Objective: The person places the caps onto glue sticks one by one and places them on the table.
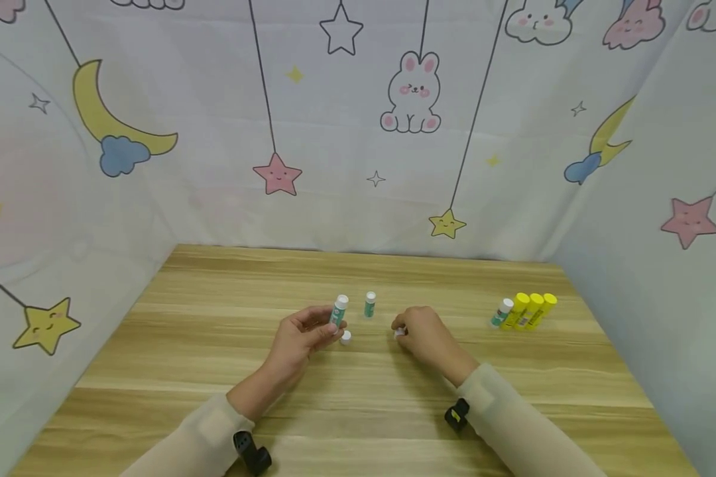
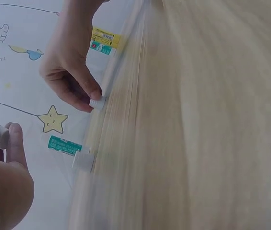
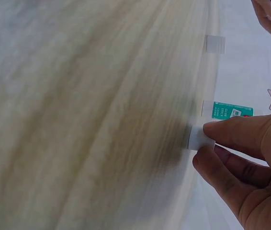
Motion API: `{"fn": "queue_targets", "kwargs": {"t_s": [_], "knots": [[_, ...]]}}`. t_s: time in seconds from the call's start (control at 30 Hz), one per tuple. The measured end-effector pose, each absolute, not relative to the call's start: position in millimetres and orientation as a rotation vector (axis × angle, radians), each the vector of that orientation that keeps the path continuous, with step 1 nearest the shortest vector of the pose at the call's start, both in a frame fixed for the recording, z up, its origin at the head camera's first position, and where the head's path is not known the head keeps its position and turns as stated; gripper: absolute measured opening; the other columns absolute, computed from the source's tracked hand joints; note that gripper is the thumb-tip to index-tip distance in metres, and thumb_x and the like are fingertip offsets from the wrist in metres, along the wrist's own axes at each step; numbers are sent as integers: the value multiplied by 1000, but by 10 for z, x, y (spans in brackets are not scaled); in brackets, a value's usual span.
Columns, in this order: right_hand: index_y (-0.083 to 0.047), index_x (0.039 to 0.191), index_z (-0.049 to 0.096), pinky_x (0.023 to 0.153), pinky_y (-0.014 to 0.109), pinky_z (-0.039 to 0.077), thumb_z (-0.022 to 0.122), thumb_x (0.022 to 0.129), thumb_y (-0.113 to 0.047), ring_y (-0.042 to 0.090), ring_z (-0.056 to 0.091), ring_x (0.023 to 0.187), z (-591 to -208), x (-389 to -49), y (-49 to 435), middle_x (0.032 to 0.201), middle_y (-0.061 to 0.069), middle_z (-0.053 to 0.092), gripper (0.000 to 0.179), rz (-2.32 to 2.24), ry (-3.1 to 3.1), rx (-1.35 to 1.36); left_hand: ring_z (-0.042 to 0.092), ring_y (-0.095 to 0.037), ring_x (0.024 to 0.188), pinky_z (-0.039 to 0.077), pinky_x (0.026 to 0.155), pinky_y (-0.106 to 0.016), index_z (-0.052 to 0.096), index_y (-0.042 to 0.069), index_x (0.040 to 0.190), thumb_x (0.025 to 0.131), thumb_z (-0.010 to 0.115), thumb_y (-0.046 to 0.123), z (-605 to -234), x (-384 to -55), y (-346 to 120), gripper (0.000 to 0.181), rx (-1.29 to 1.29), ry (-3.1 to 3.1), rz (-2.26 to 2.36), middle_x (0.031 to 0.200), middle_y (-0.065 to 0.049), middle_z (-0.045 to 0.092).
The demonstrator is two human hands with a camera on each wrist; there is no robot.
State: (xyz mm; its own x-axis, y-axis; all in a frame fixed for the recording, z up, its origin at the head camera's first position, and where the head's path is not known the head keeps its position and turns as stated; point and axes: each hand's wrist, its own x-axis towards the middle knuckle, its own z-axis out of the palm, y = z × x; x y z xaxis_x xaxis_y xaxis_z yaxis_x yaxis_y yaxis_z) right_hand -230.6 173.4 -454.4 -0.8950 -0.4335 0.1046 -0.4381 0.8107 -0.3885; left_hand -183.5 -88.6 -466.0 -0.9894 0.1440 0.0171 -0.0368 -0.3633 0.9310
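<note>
My left hand (image 1: 298, 341) holds a white-and-green glue stick (image 1: 338, 313) upright, above the table. Just right of its fingers, a small white cap (image 1: 346, 338) stands on the wood. My right hand (image 1: 426, 334) pinches another white cap (image 3: 198, 138) between thumb and fingertips, down at the tabletop. Between the hands and a little farther back, a second green-labelled glue stick (image 1: 369, 306) stands upright on the table. Its printed label (image 3: 231, 111) shows in the right wrist view. Only part of the held stick's end (image 2: 2, 136) appears in the left wrist view.
At the right of the wooden table (image 1: 358, 424), a white-capped glue stick (image 1: 502, 313) stands beside three yellow tubes (image 1: 532, 311) in a row. Patterned white cloth (image 1: 346, 132) hangs along the back and both sides.
</note>
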Motion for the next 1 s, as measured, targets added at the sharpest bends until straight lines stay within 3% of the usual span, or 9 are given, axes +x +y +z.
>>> {"fn": "queue_targets", "kwargs": {"t_s": [0.57,0.8,1.0], "knots": [[-10,100,79,70,31,56,80,88,-12,10,63,78,-4482,-2174,1738,90,-1,72,12,749,-2938,559,72,-22,103,56,95,-36,73,12,114,94,66,-8,-4707,-1761,-894,30,247,1621,2524,111,-6,68],[-14,98,78,77,35,60,81,86,-12,13,69,84,-4394,-2020,1715,95,-2,75,13,1057,-2856,451,71,-17,98,59,90,-31,72,3,115,91,71,-6,-4734,-1750,-932,26,213,1739,2484,106,-6,69],[-15,99,77,75,33,60,82,86,-12,11,70,84,-4382,-1929,1710,93,-5,75,14,1299,-2779,386,68,-15,98,59,84,-27,67,-8,121,87,78,0,-4760,-1728,-970,36,242,1929,2401,108,-2,73]]}}
